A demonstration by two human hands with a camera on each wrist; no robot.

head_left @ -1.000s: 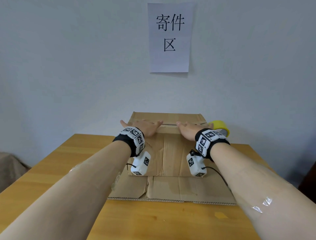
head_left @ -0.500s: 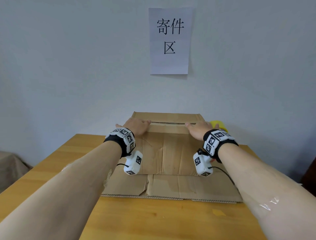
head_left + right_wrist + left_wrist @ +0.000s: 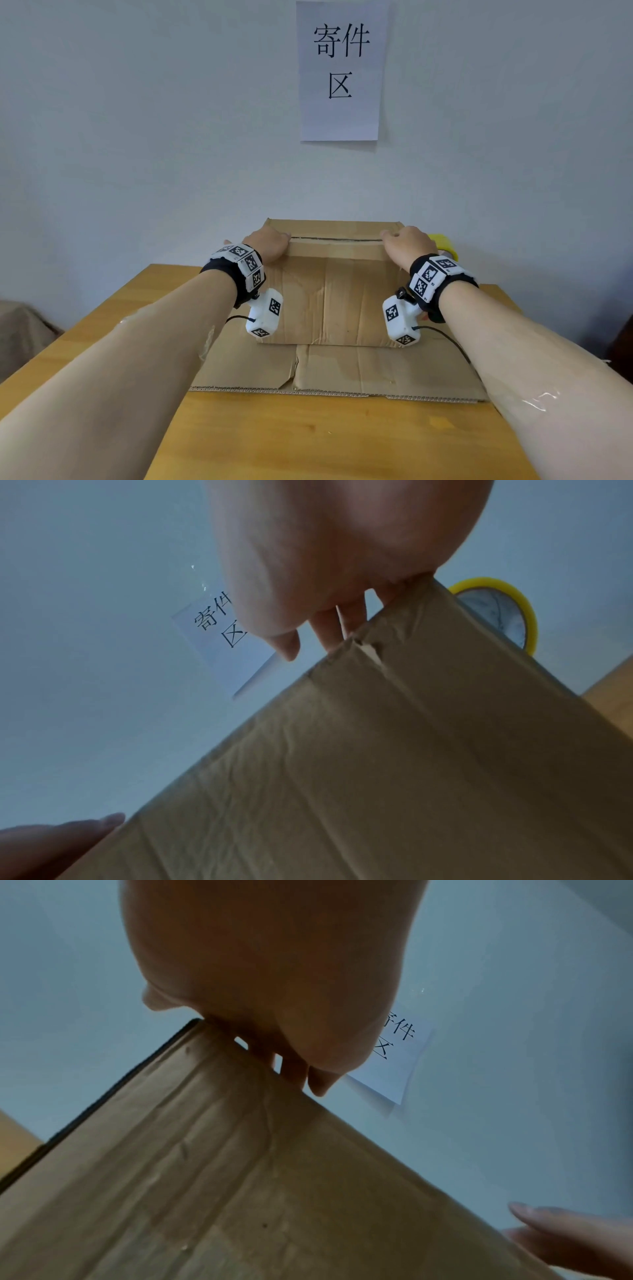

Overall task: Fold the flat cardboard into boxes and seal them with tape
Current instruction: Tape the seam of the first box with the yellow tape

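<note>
A brown cardboard box stands at the far side of the table, its top flaps folded down to a dark seam along the top. My left hand lies on the top at the left end, fingers stretched toward the seam. My right hand lies the same way at the right end. The left wrist view shows the left hand with its fingers over the box's upper edge. The right wrist view shows the right hand likewise on the box. A yellow tape roll sits behind the right hand.
The box's lower flaps lie flat on the wooden table toward me. A paper sign hangs on the wall close behind the box. The tape roll stands at the box's right rear corner.
Both hands have slid apart along the top of the box, from near the middle out to its left and right ends. The box itself has stayed in place.
</note>
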